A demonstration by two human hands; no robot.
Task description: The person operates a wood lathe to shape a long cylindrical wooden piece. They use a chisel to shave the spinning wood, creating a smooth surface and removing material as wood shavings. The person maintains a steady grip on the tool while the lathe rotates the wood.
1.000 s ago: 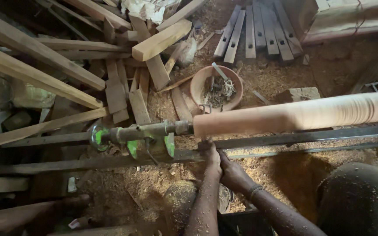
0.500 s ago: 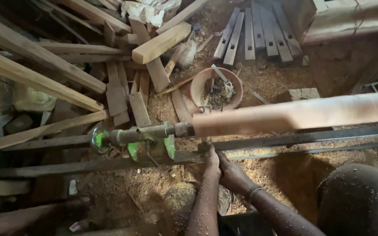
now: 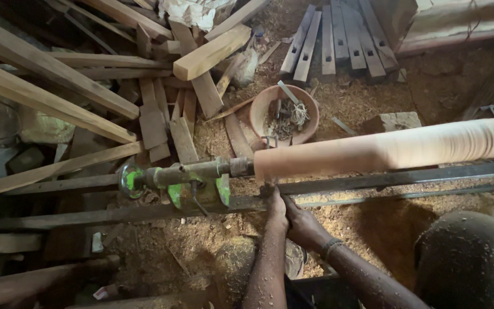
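Both hands, left hand (image 3: 277,209) and right hand (image 3: 301,220), close together, grip unclear, at the lathe rail (image 3: 373,183) beneath the mounted wooden spindle (image 3: 384,150), steadying there.

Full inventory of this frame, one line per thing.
turned wood piece: one, pale tan, on the lathe, centre to right
tailstock: one, green and rusty, at its left end
lathe rails: two, dark metal, below the piece
bowl: one, terracotta, holding scraps, behind the lathe
slotted boards: several, grey, top centre
planks: many, brown, piled at left
sawdust: tan, over the floor
left hand: at the rail
right hand: beside it, wristband, what it holds hidden
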